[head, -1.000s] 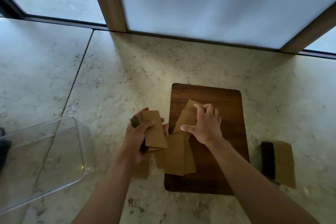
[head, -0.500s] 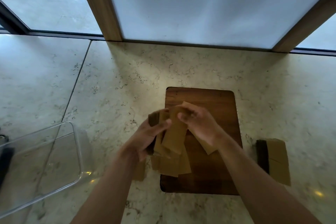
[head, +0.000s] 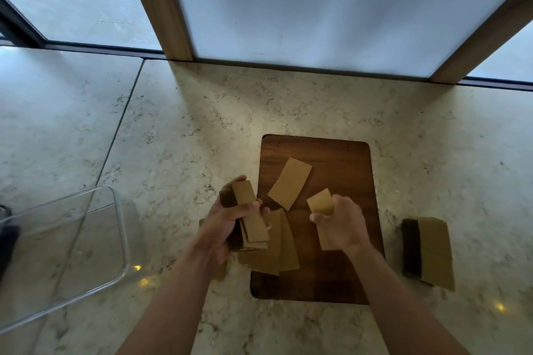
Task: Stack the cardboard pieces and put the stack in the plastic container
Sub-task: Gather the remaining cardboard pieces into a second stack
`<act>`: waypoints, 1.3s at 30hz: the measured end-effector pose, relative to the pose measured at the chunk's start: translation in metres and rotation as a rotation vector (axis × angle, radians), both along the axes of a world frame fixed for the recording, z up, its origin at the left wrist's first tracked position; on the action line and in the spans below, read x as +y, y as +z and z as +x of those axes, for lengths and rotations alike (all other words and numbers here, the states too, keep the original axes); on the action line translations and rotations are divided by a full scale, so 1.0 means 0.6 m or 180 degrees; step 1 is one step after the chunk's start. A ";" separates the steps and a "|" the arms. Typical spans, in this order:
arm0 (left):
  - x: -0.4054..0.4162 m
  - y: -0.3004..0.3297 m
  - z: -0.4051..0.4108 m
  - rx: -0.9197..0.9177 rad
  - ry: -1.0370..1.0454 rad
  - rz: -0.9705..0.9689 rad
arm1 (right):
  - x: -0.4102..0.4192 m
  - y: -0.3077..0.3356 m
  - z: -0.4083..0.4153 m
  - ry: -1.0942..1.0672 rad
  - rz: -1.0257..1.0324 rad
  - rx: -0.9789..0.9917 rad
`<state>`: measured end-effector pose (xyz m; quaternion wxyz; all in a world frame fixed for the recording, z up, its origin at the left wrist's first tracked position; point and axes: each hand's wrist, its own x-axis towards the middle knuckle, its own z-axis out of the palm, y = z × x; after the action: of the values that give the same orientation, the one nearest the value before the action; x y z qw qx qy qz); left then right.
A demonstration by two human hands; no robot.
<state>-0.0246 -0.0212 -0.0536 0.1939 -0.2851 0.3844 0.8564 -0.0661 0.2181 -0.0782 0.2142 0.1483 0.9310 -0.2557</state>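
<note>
Hands over the board edge: left grip [head: 230,225] clasps cardboard stack [head: 248,216], right grip [head: 340,225] one piece [head: 320,201].

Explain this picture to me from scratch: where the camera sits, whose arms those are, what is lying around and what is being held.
No machine here: the camera is worn on a person's head and looks down at their own bare arms. The left hand grips a stack of cardboard pieces. The right hand holds a single cardboard piece. Below them a wooden board lies on the stone counter, with one loose piece and a few overlapping pieces on it. Another cardboard stack lies to the right, and a clear plastic container sits to the left.
</note>
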 end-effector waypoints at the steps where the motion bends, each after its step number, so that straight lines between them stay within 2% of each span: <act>1: 0.002 0.002 0.001 -0.0030 0.0022 -0.0010 | 0.003 0.006 -0.002 -0.0090 -0.0209 -0.0010; 5: 0.015 0.013 -0.002 -0.0048 -0.0087 -0.0349 | -0.013 0.044 -0.007 -0.0588 -0.1420 -0.0183; 10: 0.026 0.006 -0.006 0.0026 -0.0586 -0.0611 | -0.056 0.070 -0.001 -0.1141 -0.3004 -0.0796; 13: 0.029 0.000 -0.005 0.0020 -0.0659 -0.0654 | -0.093 0.066 0.010 -0.1175 -0.3756 -0.0893; 14: 0.029 -0.002 -0.005 -0.0022 -0.0572 -0.0684 | -0.105 0.064 0.012 -0.1074 -0.3712 -0.0748; 15: 0.027 -0.005 -0.004 -0.0101 -0.0458 -0.0718 | -0.115 0.061 0.012 -0.0873 -0.3405 -0.0517; 19: 0.012 -0.021 0.003 -0.0416 -0.0201 -0.0792 | -0.139 0.045 -0.002 0.0155 -0.1809 0.0328; 20: 0.008 -0.023 0.006 -0.0406 -0.0151 -0.0742 | -0.140 0.038 -0.007 0.0143 -0.1523 0.0529; 23: -0.005 -0.028 0.011 -0.0156 -0.0055 -0.0500 | -0.134 0.001 -0.032 -0.0616 -0.0338 0.0973; 25: -0.018 -0.034 0.011 0.0042 0.0068 -0.0497 | -0.139 -0.014 -0.036 -0.0789 0.0436 0.0705; 27: -0.027 -0.037 0.006 0.0216 0.0191 -0.0427 | -0.160 -0.021 -0.038 -0.0608 0.0715 0.0568; 29: -0.030 -0.028 0.002 0.0293 0.0327 -0.0369 | -0.172 -0.028 -0.045 -0.0667 0.0542 0.0529; 34: -0.039 -0.004 0.006 0.0092 0.0755 -0.0204 | -0.120 -0.016 -0.066 -0.1055 -0.0545 0.0659; 37: -0.043 -0.005 0.018 0.0074 0.0614 -0.0388 | -0.080 0.031 -0.045 -0.1341 -0.1359 0.0528; 39: -0.039 -0.005 0.022 0.0177 0.0291 -0.0702 | -0.083 0.066 -0.014 -0.0880 -0.2007 0.0144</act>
<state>-0.0116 -0.0448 -0.0565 0.1113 -0.2981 0.4682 0.8244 -0.0745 0.1684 -0.0385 0.1922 0.1939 0.7818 -0.5607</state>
